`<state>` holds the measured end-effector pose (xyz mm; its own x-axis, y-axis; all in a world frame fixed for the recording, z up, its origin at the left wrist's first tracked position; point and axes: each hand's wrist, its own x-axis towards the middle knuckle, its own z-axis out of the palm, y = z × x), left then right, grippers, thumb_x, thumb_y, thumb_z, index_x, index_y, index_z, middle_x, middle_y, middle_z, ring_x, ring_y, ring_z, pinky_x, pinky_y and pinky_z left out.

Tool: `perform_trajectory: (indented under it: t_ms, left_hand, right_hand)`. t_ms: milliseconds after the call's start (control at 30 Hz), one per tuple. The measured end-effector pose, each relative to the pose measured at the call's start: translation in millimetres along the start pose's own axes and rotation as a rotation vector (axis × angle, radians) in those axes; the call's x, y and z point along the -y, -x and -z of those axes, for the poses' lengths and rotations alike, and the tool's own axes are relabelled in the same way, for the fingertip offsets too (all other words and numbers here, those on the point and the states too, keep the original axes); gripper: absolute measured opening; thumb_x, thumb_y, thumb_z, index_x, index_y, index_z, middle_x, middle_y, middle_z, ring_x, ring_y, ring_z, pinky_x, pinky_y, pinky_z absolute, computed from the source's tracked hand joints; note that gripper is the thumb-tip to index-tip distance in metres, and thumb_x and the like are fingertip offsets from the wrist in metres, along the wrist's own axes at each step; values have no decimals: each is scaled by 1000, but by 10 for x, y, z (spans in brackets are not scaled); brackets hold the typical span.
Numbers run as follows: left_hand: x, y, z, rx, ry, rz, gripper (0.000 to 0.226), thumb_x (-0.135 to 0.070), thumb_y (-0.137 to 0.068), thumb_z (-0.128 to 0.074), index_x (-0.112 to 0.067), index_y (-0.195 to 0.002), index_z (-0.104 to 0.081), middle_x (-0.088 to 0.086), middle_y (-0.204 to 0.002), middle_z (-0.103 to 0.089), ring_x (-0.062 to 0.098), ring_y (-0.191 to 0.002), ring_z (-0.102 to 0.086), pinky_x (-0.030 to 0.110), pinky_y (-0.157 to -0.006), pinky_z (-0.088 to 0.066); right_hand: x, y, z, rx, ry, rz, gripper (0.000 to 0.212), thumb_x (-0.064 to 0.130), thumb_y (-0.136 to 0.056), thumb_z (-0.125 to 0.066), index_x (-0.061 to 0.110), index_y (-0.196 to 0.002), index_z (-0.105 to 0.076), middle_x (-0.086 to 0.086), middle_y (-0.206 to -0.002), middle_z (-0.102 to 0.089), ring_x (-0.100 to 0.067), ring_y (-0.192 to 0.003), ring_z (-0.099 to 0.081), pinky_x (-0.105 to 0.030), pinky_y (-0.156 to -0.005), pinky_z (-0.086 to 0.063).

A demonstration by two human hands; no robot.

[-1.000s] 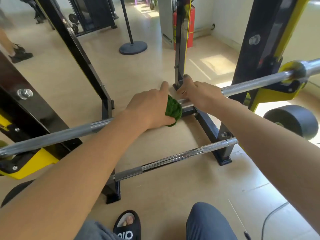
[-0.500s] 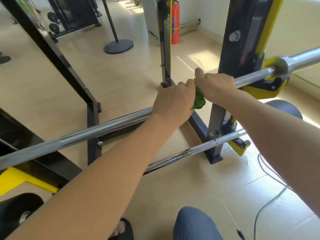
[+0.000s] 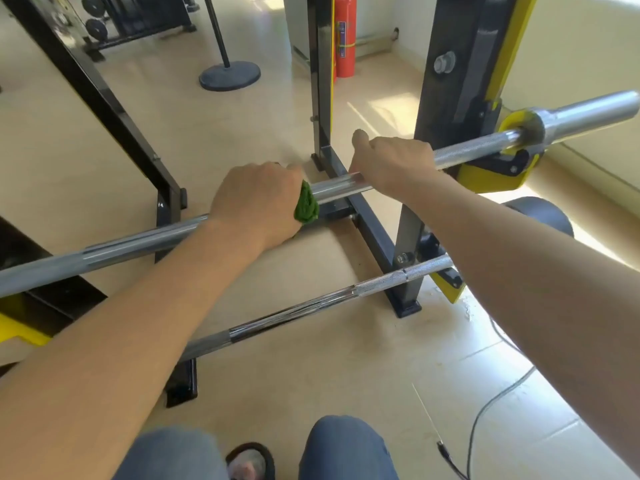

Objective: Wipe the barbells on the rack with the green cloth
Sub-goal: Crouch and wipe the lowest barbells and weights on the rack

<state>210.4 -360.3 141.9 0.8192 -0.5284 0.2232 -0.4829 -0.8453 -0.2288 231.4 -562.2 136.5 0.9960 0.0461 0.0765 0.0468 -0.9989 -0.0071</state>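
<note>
Right now you face one black and yellow rack (image 3: 460, 64) carrying two barbells: the upper barbell (image 3: 339, 187) runs across in front of you at hand height, and the lower barbell (image 3: 311, 306) sits beneath it, nearer the floor. Both of your hands are on the upper one. Your left hand (image 3: 256, 202) is wrapped around it with the one green cloth (image 3: 306, 206) bunched inside the grip; your right hand (image 3: 391, 161) curls bare around the bar just beside it.
</note>
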Motion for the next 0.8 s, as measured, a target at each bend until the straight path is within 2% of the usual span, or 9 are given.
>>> perform_trajectory:
  t_ms: [100, 167, 233, 300, 467, 567, 633, 700, 800]
  left_hand:
    - [-412, -339, 57, 5, 45, -32, 30, -35, -86, -63, -14, -103, -54, 5, -79, -48, 27, -67, -43, 35, -61, -33]
    - [-583, -509, 71, 46, 136, -35, 34, -36, -83, -64, -14, -109, -57, -1, -72, -43, 25, -66, -43, 34, -61, -34]
    - [-610, -614, 12, 64, 201, -38, 37, -37, -81, -66, -15, -109, -57, -3, -69, -39, 25, -67, -47, 33, -60, -36]
    - [-575, -640, -33, 53, 217, -59, 41, -39, -80, -65, -16, -112, -56, -3, -69, -39, 26, -69, -50, 33, -59, -38]
    - [-520, -709, 13, 111, 271, -150, 57, -35, -80, -66, -18, -131, -47, -5, -70, -38, 22, -69, -47, 31, -61, -38]
    - [-571, -797, 16, 109, 292, -155, 52, -34, -81, -65, -18, -127, -47, -6, -75, -40, 23, -72, -47, 32, -64, -39]
    - [-693, -881, -14, 65, 290, -145, 43, -32, -83, -63, -16, -121, -50, -2, -89, -50, 22, -75, -46, 33, -66, -38]
    - [-805, -957, -24, 18, 260, -166, 31, -32, -84, -60, -17, -111, -54, 3, -96, -58, 22, -75, -47, 35, -65, -38]
    - [-888, -1058, -4, 30, 194, -221, 20, -35, -85, -59, -18, -94, -55, 1, -74, -50, 24, -69, -50, 34, -64, -40]
  right_hand:
    - [5, 46, 47, -28, -66, -35, 10, 14, -101, -33, 10, -109, -37, -7, -85, -57, -35, -78, -53, -39, -67, -37]
    - [17, 93, 119, -2, -204, -101, 10, 15, -103, -27, 9, -105, -33, -10, -84, -55, -38, -85, -54, -42, -78, -43]
    - [43, 136, 207, 16, -378, -193, 17, 18, -103, -23, 8, -107, -36, -12, -88, -57, -40, -95, -55, -45, -89, -44]
    - [51, 181, 253, 44, -525, -282, 36, 28, -104, -19, 8, -114, -48, -8, -84, -54, -37, -100, -51, -40, -88, -39]
    - [0, 160, 245, 57, -861, -343, 55, 48, -99, -15, 46, -103, -70, 9, -106, -61, -22, -105, -54, -32, -89, -40]
    - [-29, 65, 179, 34, -957, -372, 56, 53, -96, -16, 49, -105, -71, 15, -114, -62, -19, -110, -53, -30, -90, -37]
    - [-41, 20, 181, 21, -1078, -359, 58, 60, -89, -17, 49, -100, -73, 16, -115, -67, -17, -115, -55, -35, -102, -38]
    - [-83, -43, 188, -61, -1218, -363, 57, 54, -93, -23, 36, -98, -77, 7, -111, -71, -18, -111, -60, -41, -106, -40]
    - [-166, -28, 256, -288, -1343, -438, 50, 44, -93, -31, 24, -87, -77, 1, -100, -75, -18, -106, -65, -40, -106, -43]
